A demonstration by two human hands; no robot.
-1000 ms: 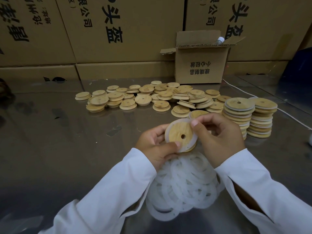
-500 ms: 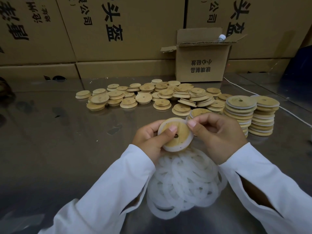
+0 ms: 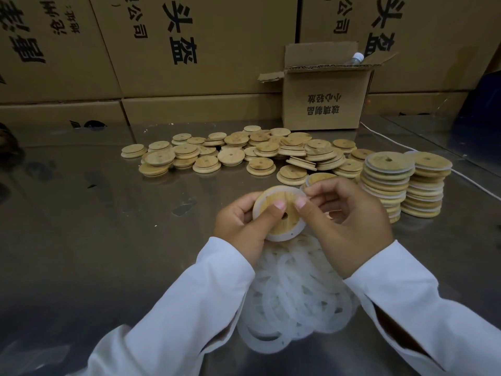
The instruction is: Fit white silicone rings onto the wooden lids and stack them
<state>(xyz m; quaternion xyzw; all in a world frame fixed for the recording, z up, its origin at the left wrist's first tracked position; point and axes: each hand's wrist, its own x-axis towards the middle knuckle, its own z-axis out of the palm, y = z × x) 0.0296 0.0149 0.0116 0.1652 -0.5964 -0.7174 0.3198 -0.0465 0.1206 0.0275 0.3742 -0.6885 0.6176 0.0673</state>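
Note:
Both hands hold one round wooden lid (image 3: pixel 276 207) with a centre hole, raised above the table. A white silicone ring (image 3: pixel 284 236) runs around its rim. My left hand (image 3: pixel 241 226) grips the lid from the left, thumb pressed on its face. My right hand (image 3: pixel 347 221) pinches the ring at the lid's upper right edge, thumb beside the left thumb. Under my wrists lies a heap of loose white rings (image 3: pixel 295 299). Two stacks of ringed lids (image 3: pixel 406 183) stand at the right. Several bare lids (image 3: pixel 238 153) are scattered behind.
A small open cardboard box (image 3: pixel 325 101) with a bottle in it stands behind the lids. Large printed cartons (image 3: pixel 189 50) wall off the back. A white cable (image 3: pixel 385 137) runs along the right side of the shiny metal table (image 3: pixel 95 240).
The lid has turned in my hands and both thumbs have moved onto its face. The ring now sits more evenly around the rim.

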